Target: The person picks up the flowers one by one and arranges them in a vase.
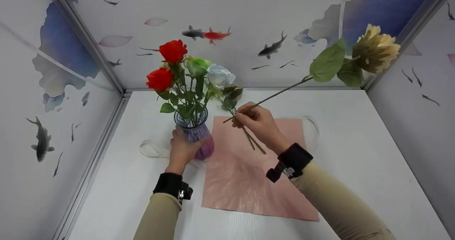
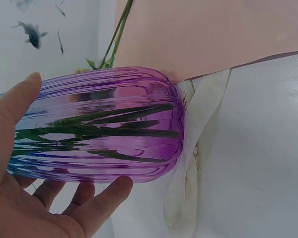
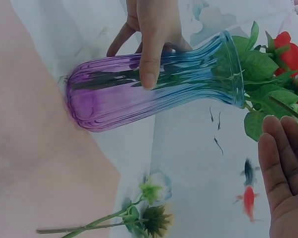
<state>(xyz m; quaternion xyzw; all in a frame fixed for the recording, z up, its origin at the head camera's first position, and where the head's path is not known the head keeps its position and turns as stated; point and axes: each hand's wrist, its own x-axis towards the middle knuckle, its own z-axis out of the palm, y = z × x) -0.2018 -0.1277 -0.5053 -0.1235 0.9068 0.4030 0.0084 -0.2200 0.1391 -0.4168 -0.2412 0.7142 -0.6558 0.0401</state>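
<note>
My left hand (image 1: 185, 145) grips a ribbed glass vase (image 1: 204, 145), blue at the neck and purple at the base. In the left wrist view the thumb lies along one side of the vase (image 2: 139, 89) and the fingers along the other; green stems (image 2: 99, 131) show through the glass. Red roses (image 1: 173, 51) and a green rose (image 1: 198, 66) stand above the rim. To the right, my right hand (image 1: 257, 122) pinches the lower stem of a yellow sunflower (image 1: 376, 49), which slants up and right. The right wrist view shows that hand's fingers (image 3: 283, 163) near the vase mouth.
A pink sheet (image 1: 245, 183) lies on the white table (image 1: 355, 154), with white ribbon loops (image 1: 154, 149) out at its sides. Cut flower stems (image 1: 254, 140) lie across its upper part, their blooms (image 3: 156, 220) behind. Printed wall panels (image 1: 249, 16) enclose the table.
</note>
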